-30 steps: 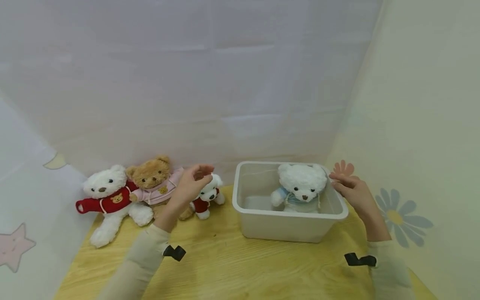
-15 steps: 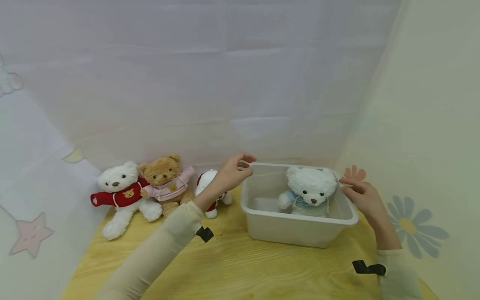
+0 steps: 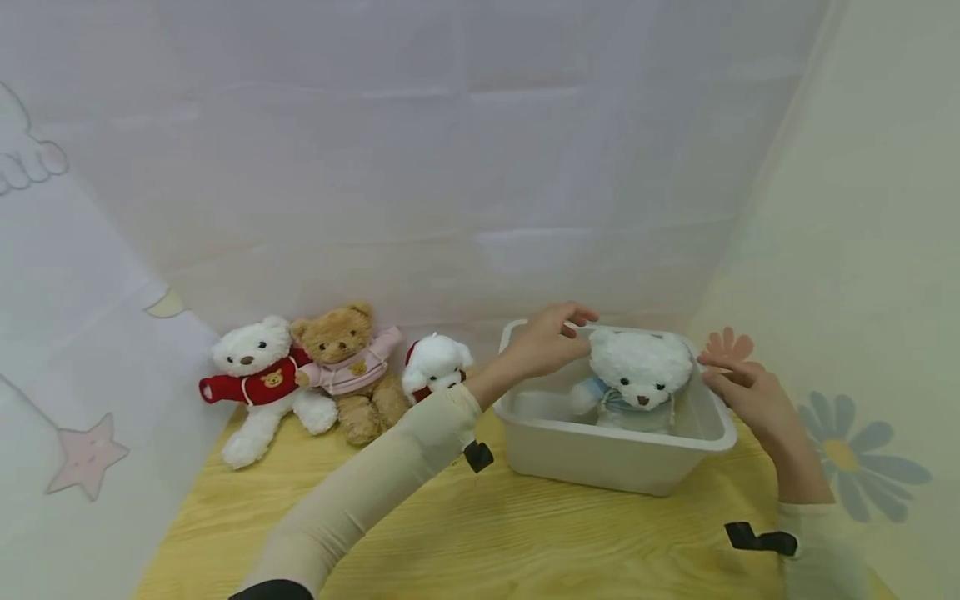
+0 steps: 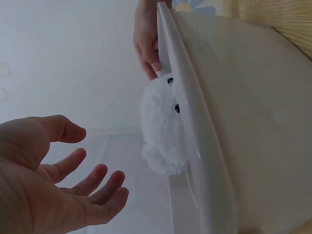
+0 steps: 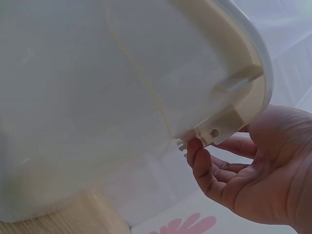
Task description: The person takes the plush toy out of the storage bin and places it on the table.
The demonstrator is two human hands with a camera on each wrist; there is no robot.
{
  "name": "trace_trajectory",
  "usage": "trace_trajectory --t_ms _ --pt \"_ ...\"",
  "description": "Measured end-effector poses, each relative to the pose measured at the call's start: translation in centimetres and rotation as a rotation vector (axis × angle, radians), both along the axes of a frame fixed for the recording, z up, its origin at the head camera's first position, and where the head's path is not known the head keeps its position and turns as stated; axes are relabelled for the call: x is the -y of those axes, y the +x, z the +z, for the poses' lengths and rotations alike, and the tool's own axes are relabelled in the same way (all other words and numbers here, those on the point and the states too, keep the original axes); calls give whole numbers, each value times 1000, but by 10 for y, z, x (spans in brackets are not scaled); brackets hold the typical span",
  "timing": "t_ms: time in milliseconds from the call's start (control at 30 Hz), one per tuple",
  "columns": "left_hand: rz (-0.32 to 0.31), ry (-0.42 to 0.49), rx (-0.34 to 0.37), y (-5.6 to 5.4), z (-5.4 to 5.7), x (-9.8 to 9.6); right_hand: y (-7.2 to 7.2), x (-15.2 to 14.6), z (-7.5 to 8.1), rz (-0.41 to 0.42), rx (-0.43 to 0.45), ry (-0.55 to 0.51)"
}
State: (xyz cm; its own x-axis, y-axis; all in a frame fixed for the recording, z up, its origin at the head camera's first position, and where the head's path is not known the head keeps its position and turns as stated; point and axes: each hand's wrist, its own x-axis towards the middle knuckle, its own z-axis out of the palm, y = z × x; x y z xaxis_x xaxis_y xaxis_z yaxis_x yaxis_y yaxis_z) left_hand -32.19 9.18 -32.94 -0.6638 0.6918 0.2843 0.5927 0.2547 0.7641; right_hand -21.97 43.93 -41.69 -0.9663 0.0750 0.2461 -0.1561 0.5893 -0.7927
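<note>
A white teddy bear in a light blue top sits inside a pale plastic storage bin. Its head rises above the rim. My left hand is over the bin's left part, beside the bear's head. In the left wrist view that left hand has loosely bent fingers with nothing between them, apart from the bear's fluffy head. At the bin's right end my right hand holds the rim. Its curled fingers reach beneath the rim's underside in the right wrist view.
Left of the bin, a white bear in a red sweater, a brown bear in a pink hoodie and a small white plush dog lean near the back wall. They stand on a wooden table. A patterned wall rises at right.
My left hand has moved right, from in front of the small plush dog to over the bin near the bear's head. The right hand stays at the rim. The head view has shifted slightly.
</note>
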Motion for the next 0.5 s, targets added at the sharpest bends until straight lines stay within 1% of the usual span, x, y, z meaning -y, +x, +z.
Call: trace_trajectory --t_ms 33,67,133,200,267,333,400,500 --pt "-9 -18 17 -1 -1 -7 0 -1 1 0 4 -4" --pt "-14 -50 19 -2 -2 -15 1 -3 1 -1 6 -6" --pt "-27 -113 1 -4 -4 -30 2 -5 0 -3 22 -25" --pt "-42 -164 -40 -5 -6 -44 3 -6 0 -11 38 -44" --pt "-42 -213 -107 -6 -6 -56 4 -6 -1 -16 59 -53" --pt "-29 -251 -146 -7 -5 -65 4 -7 -1 -20 71 -49" --pt "-9 -316 -178 -9 -1 -71 2 -7 -2 -17 78 -40" --pt "13 -445 -165 -12 3 -79 0 -8 -3 -6 83 -47"
